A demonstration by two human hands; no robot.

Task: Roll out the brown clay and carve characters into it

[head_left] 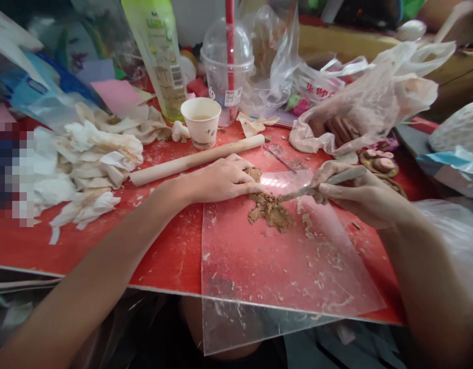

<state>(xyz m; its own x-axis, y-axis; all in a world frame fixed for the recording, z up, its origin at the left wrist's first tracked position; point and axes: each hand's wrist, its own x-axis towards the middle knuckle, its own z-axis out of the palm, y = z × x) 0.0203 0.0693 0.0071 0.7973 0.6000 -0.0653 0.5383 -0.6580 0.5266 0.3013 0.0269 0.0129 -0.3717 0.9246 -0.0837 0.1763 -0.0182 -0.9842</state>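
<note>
Brown clay (274, 211) lies in a rough, crumbly patch on a clear plastic sheet (255, 266). At its far left edge, my left hand (224, 178) grips a lump of the clay, with thumb and fingers bent around it. Some of those fingertips are hidden. In my right hand (344, 192) is a clay modelling tool (298, 193), long and greyish, held like a pen. The tool slants down to the left, and its tip touches the clay's right edge. A wooden rolling pin (198, 160) lies behind my left hand.
A paper cup (201, 123), a lidded plastic cup (221, 66) and a green-capped bottle (159, 61) stand behind the rolling pin. Crumpled tissues (101, 154) are piled left. A plastic bag (359, 113) and small clay pieces (378, 163) lie right. The sheet overhangs the red table's (163, 266) front edge.
</note>
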